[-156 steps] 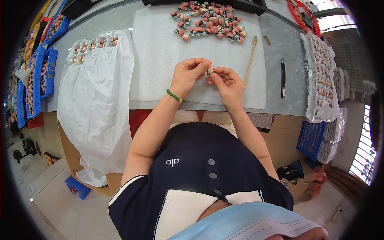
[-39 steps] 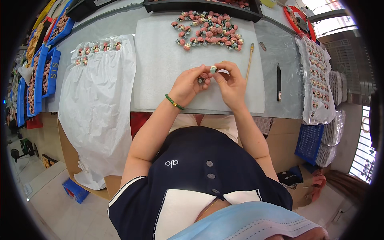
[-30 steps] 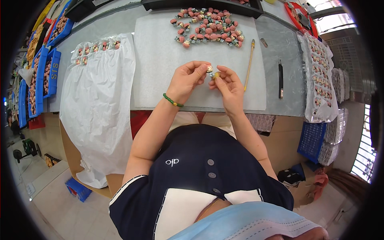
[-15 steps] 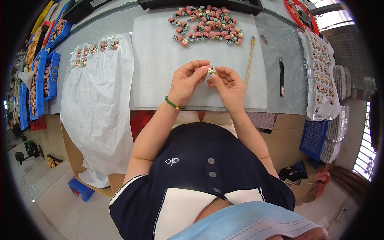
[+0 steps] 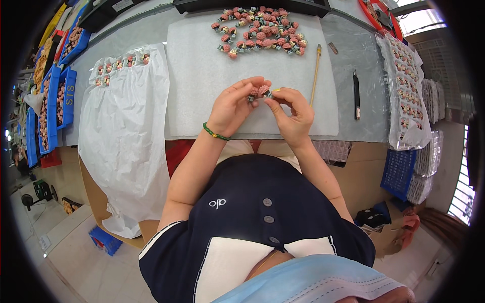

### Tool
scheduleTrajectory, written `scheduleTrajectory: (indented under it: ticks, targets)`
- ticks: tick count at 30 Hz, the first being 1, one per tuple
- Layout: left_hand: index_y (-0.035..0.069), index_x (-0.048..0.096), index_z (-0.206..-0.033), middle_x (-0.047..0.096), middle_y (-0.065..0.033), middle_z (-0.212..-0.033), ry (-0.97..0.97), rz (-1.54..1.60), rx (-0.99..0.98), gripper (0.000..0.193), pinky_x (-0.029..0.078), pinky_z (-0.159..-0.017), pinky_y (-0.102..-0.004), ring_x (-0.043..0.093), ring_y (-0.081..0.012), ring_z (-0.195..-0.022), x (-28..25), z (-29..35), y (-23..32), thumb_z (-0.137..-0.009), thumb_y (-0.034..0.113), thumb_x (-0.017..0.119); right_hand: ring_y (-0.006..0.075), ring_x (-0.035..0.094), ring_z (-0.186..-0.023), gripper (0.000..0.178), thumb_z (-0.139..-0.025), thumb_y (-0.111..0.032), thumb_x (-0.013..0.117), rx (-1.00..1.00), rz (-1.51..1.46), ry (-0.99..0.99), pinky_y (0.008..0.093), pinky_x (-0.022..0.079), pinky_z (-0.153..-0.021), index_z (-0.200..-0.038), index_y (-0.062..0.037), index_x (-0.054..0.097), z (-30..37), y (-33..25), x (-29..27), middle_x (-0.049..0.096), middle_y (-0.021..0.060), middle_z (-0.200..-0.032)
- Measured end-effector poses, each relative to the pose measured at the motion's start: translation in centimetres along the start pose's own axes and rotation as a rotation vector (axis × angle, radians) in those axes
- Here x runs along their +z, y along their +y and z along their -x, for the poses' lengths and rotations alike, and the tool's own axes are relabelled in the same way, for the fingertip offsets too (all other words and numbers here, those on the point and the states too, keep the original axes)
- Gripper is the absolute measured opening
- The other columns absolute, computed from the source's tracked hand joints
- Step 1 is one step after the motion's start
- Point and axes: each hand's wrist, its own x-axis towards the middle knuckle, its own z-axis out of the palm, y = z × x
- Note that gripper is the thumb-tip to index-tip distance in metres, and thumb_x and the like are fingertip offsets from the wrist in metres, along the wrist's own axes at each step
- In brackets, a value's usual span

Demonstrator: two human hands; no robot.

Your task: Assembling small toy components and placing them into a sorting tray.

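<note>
Over the near part of a white foam sheet (image 5: 202, 111), both my hands are raised close together. My right hand (image 5: 294, 112) pinches a small figurine (image 5: 263, 90) with a knobbly pink head and a grey-blue lower part between thumb and fingertips. A second pink-headed figurine (image 5: 253, 93) lies against the curled fingers of my left hand (image 5: 232, 105), partly hidden by them. Its thumb is held up beside the fingers. At the far side of the sheet lies a loose pile of similar figurines (image 5: 261, 35).
A thin brush-like stick (image 5: 315, 76) lies right of my hands, beside a black pen-like tool (image 5: 356, 96). Figurines sit in a tray under white film (image 5: 124, 101) at left and a clear-wrapped tray (image 5: 408, 91) at right. Blue bins (image 5: 64, 96) stand far left; a black tray (image 5: 252, 6) is behind.
The pinched figurine has turned from its pale face to its pink head. My left fingers have loosened, and the second figurine shows more plainly. My right hand has shifted slightly right.
</note>
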Motion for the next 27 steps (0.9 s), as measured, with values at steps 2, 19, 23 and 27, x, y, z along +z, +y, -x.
scheduleTrajectory:
  ticks: [2,19,23,27]
  targets:
    - [-0.003,0.046,-0.115,0.056,-0.0114,-0.107,-0.015,0.073,0.045,0.03,0.042,-0.078,-0.0248,0.053,-0.0129,-0.088,0.1,0.0,0.4,-0.087,0.006,0.046,0.0145,0.058,-0.081,0.016,-0.072,0.005,0.063,-0.02,0.042,-0.026,0.0241,0.05,-0.069,-0.088,0.0032,0.058,-0.3,-0.1,-0.6,0.058,0.0096,-0.089]
    - [-0.001,0.052,-0.112,0.058,-0.0056,-0.097,0.099,-0.796,0.328,0.038,0.047,-0.075,-0.0227,0.055,-0.0089,-0.083,-0.5,7.9,6.7,-0.075,-0.003,0.06,0.0172,0.059,-0.08,0.016,-0.083,-0.007,0.055,0.436,-0.394,-0.215,0.0267,0.048,-0.072,-0.094,0.0046,0.056,-0.7,-4.8,5.6,0.059,0.0106,-0.087]
    - [-0.001,0.057,-0.104,0.06,-0.003,-0.087,0.315,-0.985,0.623,0.033,0.047,-0.069,-0.0214,0.055,-0.0071,-0.074,-3.4,11.9,13.9,-0.072,0.003,0.065,0.0314,0.049,-0.102,0.037,-0.08,-0.015,0.058,-0.056,0.377,-0.358,0.0354,0.04,-0.086,-0.113,-0.0018,0.049,-0.8,-6.0,5.5,0.051,0.0177,-0.111]
    - [0.002,0.058,-0.101,0.062,-0.0051,-0.081,0.862,-1.391,0.938,0.032,0.047,-0.059,-0.0246,0.058,-0.0119,-0.067,-11.9,12.5,23.1,-0.071,0.009,0.066,0.0316,0.037,-0.117,0.043,-0.084,-0.022,0.051,-0.098,0.619,-0.485,0.0404,0.029,-0.097,-0.122,-0.0031,0.042,-0.6,-6.4,5.2,0.04,0.0192,-0.125]
